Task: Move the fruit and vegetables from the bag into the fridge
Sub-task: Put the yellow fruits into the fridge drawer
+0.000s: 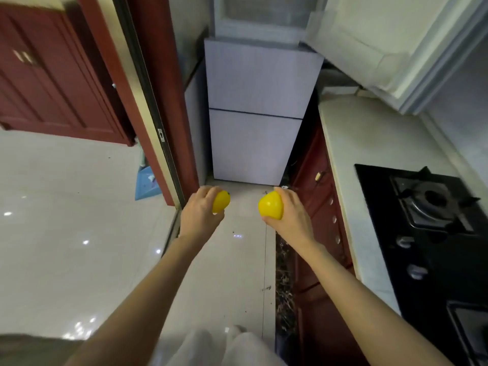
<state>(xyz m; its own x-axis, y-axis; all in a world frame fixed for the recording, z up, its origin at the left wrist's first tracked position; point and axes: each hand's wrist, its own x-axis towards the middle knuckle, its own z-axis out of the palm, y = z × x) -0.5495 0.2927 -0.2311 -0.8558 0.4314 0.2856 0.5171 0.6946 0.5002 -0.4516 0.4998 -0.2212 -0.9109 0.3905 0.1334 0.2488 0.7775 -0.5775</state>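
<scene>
Left hand: my left hand [201, 212] is gripping a yellow fruit [221, 201], fingers curling over its top and thumb under it, arm reaching forward over the floor.
Right hand: my right hand [291, 216] is clutching a second yellow fruit [271, 206], which is bulging out toward the left from my palm.
Fruits: I am holding both in the air, apart from each other, in front of the fridge and not yet inside it.
Fridge: the pale fridge [257, 114] is standing straight ahead at the end of the narrow aisle; its two lower doors are sitting flush, and a door [383, 46] is swinging out at the upper right.
Floor: light tiled floor [237, 260] is stretching between my hands and the fridge, with small dark specks lying on it.
Right side: a pale desk [369, 143] is running along the aisle, carrying a black gas hob [433, 215]; red cabinet fronts [319, 202] are sitting beneath it.
Left side: a red door frame [158, 122] is narrowing the passage, and a blue object [146, 183] is lying at its foot.
</scene>
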